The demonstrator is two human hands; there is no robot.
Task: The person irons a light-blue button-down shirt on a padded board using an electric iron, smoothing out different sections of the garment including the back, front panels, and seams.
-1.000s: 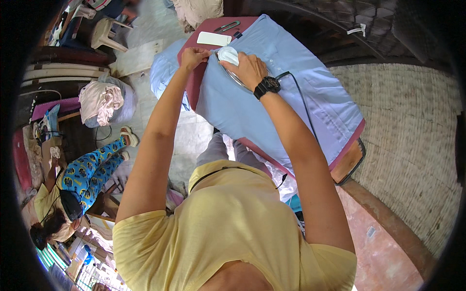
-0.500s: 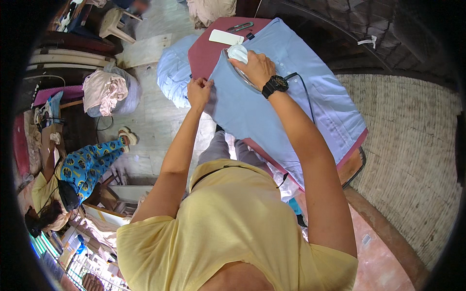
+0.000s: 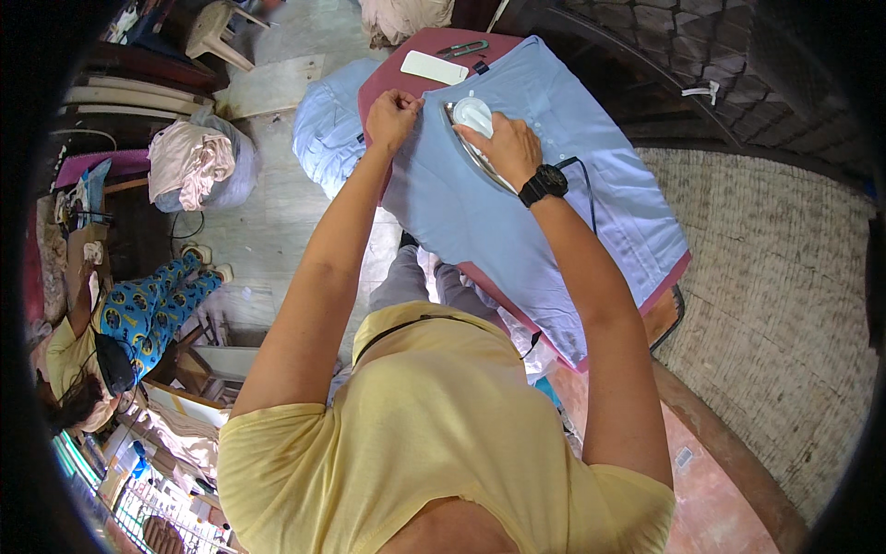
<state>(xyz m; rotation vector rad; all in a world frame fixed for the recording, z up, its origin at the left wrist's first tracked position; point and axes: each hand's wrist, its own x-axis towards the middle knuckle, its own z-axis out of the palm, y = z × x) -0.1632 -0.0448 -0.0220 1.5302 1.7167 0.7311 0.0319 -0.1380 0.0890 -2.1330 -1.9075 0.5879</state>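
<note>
A light blue shirt (image 3: 544,249) with small buttons lies spread over a dark pink ironing board (image 3: 388,78). My right hand (image 3: 515,148) is wrapped round the handle of a clothes iron (image 3: 473,114) with a white top and shiny metal edge. The iron rests on the shirt near its far left part, and a dark cord (image 3: 589,189) runs back from under my wrist. My left hand (image 3: 394,118) pinches the shirt's left edge close to the far corner, just left of the iron. Its fingertips are pressed together at the cloth.
On the board's far end lie a white flat rectangular object (image 3: 434,67) and thread snips (image 3: 463,48). More light blue cloth (image 3: 328,120) hangs at the board's left. Bundled clothes (image 3: 194,166), a plastic stool (image 3: 217,32) and another person (image 3: 138,314) are farther left. A dark metal gate (image 3: 738,74) stands far right.
My left hand has moved away from me along the shirt's edge toward its far corner. The iron in my right hand has shifted slightly right and nearer. The other person's feet have moved.
</note>
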